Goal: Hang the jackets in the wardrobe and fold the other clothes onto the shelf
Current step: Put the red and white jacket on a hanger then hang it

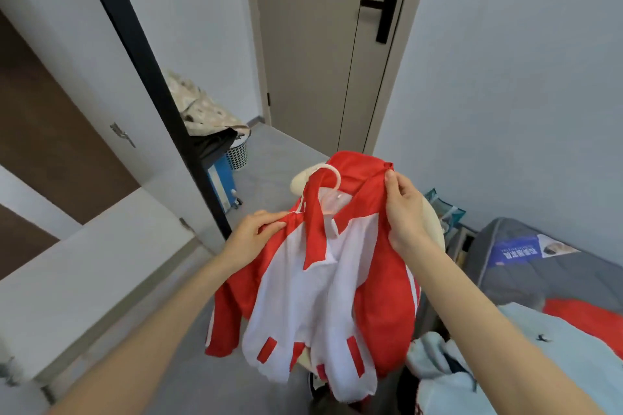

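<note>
A red and white jacket (313,300) hangs in the air between my hands, its front open and its white lining showing. A pale pink hanger (332,199) sits inside the collar, with its hook sticking up. My left hand (259,232) grips the jacket's left shoulder. Fingers of my right hand (403,209) pinch the red collar edge on the right side. An open wardrobe door (77,283) stands at my left.
A closed door (330,44) with a black handle is ahead. A laundry basket (237,153) with clothes stands by the black frame (158,94). More clothes, light blue (526,360) and red (586,320), lie at right on a grey bed (553,266). A cream plush toy (428,222) is behind the jacket.
</note>
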{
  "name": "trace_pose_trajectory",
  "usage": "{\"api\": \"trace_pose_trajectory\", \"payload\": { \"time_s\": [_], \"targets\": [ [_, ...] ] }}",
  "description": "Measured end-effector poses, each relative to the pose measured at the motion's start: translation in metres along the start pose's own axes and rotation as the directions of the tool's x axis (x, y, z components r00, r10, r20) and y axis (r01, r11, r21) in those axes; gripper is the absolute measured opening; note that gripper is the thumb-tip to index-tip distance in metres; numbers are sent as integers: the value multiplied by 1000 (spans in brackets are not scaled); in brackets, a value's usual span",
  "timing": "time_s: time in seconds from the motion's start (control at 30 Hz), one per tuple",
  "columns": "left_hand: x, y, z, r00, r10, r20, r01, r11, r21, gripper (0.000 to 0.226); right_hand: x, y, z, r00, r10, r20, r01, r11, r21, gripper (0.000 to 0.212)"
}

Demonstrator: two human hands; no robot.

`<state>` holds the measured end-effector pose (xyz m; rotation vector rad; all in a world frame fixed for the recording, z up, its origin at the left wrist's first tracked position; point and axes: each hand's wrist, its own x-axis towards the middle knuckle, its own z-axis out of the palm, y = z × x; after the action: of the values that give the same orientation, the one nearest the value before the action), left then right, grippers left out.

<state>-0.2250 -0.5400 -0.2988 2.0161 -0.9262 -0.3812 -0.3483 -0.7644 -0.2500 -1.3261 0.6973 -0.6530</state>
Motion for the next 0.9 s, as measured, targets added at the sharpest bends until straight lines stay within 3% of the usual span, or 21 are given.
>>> {"api": "trace_pose_trajectory", "payload": {
  "time_s": [0.13, 0.23, 0.4, 0.57, 0.77, 0.9],
  "targets": [
    [35, -34, 31, 990, -134, 44, 133, 991, 32, 28, 57, 47, -6, 941, 325, 88, -323, 945, -43, 40],
    [64, -61, 55, 975, -220, 38, 218, 975, 48, 27, 89, 82, -8, 905, 412, 106, -410, 911, -45, 30],
    [107, -98, 94, 952, -306, 25, 299, 943, 146, 28, 136, 127, -6, 887, 455, 78, -442, 885, -143, 26],
    [141, -137, 127, 932, -355, -73, 355, 854, 379, 30, 161, 173, -5, 879, 477, 28, -462, 863, -203, 23],
    [157, -185, 163, 919, -393, -22, 368, 839, 402, 31, 175, 232, -6, 885, 464, -47, -451, 825, -340, 25],
    [156, -210, 183, 901, -431, 41, 401, 866, 298, 42, 173, 262, -13, 848, 529, 23, -493, 804, -333, 25]
  ]
}}
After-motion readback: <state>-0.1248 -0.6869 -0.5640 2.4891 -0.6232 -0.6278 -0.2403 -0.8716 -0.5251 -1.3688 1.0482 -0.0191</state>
